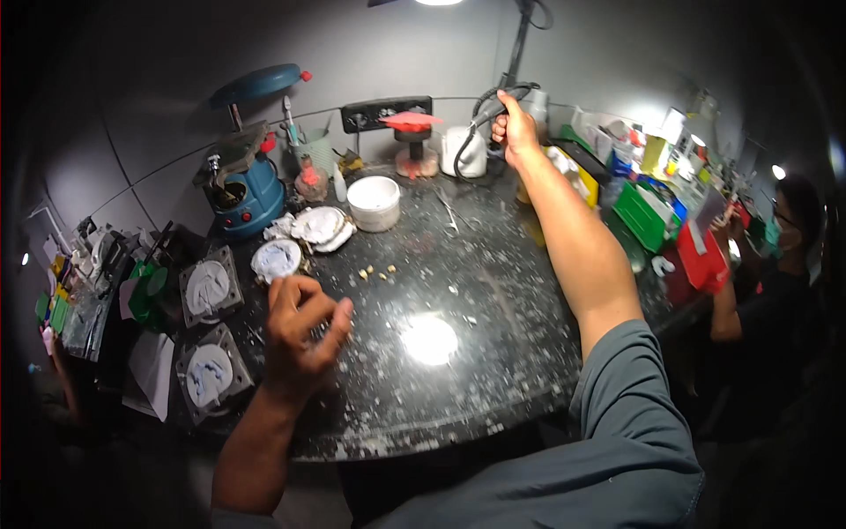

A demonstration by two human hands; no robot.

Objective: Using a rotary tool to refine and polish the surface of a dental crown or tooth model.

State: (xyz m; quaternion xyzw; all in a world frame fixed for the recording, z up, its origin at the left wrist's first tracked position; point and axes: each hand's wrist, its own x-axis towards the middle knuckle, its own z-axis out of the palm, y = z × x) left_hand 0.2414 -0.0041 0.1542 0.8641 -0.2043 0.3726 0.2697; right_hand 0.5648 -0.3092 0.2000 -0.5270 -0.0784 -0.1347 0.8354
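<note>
My right hand [518,130] reaches to the back of the bench, its fingers closed round a dark pen-shaped tool [490,111] with a looped black cable. A white container-like unit [463,152] stands just below it. My left hand [304,328] hovers over the bench's left side, fingers bent but apart, with nothing visible in it. Its fingertips are nearest a round plaster cast [276,258], whose lower edge they partly hide. Left of that hand lie two square metal plates, a farther one [231,291] and a nearer one [196,407], each bearing a round plaster piece.
A blue machine [251,198] stands at the back left, near a white tub [374,204] and more plaster pieces [322,227]. Metal scissors [448,210] and small yellowish bits [370,272] lie mid-bench. Green and red trays crowd the right, where another person sits.
</note>
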